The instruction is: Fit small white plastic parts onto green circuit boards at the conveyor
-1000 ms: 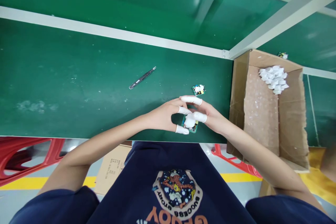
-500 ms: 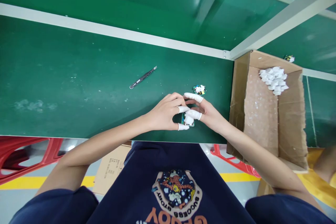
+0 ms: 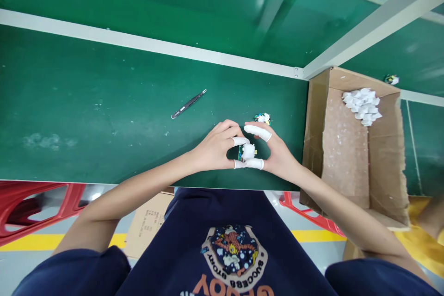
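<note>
A small green circuit board (image 3: 240,153) with a white padded piece (image 3: 249,151) over its parts lies between my hands near the table's front edge. My left hand (image 3: 220,145) grips the board between thumb and index finger, both in white finger cots. From the right, my right hand (image 3: 274,148) curves around it, its cot-covered thumb at the board's near edge against the left thumb. The right index finger, also in a cot, is stretched out above the board and apart from the thumb. Just beyond my right fingers lies a second circuit board (image 3: 262,118) with white on it.
Black tweezers (image 3: 189,103) lie on the green table (image 3: 121,125), left of my hands. On the right stands an open cardboard box (image 3: 347,157) with a heap of white pieces (image 3: 362,105). Another small board (image 3: 391,79) sits behind it. Part of a person's arm (image 3: 432,217) shows far right.
My right thumb has moved off the top of the white piece, down to the board's near edge. My right hand has opened wider, showing more of the white piece.
</note>
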`<state>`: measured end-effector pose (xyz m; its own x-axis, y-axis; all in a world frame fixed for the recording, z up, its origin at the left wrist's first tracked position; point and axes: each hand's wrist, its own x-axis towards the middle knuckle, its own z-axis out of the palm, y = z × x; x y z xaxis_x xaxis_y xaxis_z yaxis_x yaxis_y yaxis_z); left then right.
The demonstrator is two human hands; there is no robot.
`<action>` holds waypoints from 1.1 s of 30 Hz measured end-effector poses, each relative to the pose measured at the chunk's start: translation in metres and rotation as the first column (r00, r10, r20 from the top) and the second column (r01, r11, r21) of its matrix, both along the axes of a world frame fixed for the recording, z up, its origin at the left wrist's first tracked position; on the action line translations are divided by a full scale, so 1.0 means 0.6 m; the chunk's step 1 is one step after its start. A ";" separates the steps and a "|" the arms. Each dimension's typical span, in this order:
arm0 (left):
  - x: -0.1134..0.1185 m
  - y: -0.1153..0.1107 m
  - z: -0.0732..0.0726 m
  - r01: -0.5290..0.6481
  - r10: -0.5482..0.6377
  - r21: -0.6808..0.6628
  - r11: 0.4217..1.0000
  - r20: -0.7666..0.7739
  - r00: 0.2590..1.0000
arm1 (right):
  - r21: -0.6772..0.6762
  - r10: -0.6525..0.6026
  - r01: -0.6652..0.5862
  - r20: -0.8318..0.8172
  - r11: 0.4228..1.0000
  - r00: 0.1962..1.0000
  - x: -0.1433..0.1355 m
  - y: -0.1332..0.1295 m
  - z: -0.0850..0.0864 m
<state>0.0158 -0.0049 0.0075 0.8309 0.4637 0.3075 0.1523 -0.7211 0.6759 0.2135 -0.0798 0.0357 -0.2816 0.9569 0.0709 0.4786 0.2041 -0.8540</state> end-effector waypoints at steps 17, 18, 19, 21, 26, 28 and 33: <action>0.001 0.008 -0.009 0.022 -0.001 -0.134 0.991 0.149 0.989 | 0.165 0.044 -0.070 0.155 0.984 0.987 0.009 -0.002 0.024; 0.002 0.008 -0.007 0.031 -0.006 -0.135 0.990 0.178 0.984 | 0.132 0.048 -0.063 0.117 0.989 0.992 0.013 0.001 0.028; 0.002 0.008 -0.005 0.041 -0.012 -0.134 0.990 0.212 0.977 | 0.093 0.049 -0.056 0.067 0.994 0.997 0.017 0.003 0.032; 0.002 0.007 -0.001 0.065 -0.027 -0.130 0.989 0.279 0.960 | 0.013 0.041 -0.041 -0.051 0.999 0.998 0.023 0.007 0.037; 0.000 0.005 0.005 0.076 -0.034 -0.151 0.986 0.262 0.964 | -0.262 -0.070 -0.023 -0.340 0.965 0.938 0.021 0.008 0.029; 0.000 0.004 0.003 0.069 -0.033 -0.156 0.985 0.222 0.975 | -0.348 -0.123 -0.023 -0.389 0.937 0.913 0.016 0.006 0.024; 0.000 0.004 -0.001 0.055 -0.032 -0.134 0.989 0.169 0.985 | -0.364 -0.152 0.017 -0.345 0.931 0.926 0.006 0.008 0.018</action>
